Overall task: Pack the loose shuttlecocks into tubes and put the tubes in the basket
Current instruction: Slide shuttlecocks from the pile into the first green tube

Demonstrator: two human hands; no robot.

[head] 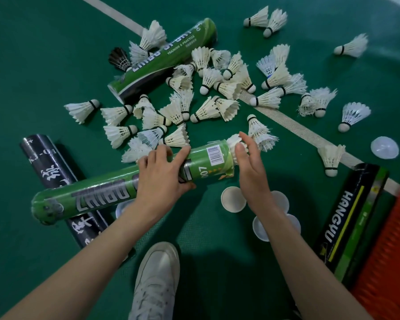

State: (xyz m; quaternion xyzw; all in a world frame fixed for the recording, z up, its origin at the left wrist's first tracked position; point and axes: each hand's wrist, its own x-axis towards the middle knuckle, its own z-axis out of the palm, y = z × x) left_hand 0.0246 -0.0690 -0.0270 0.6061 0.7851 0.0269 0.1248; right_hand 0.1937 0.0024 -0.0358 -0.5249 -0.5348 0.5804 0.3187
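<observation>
Head view, left fingers (181,157) round tube (208,168), right fingers (249,146) against protruding shuttlecock (233,140)

The left hand (159,179) and right hand (252,174) are bare up the forearms; a white lace-up sneaker (157,278) covers one foot.

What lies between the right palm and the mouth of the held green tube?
In the head view, a white shuttlecock, partly inside the green tube, meets the right hand.
</observation>
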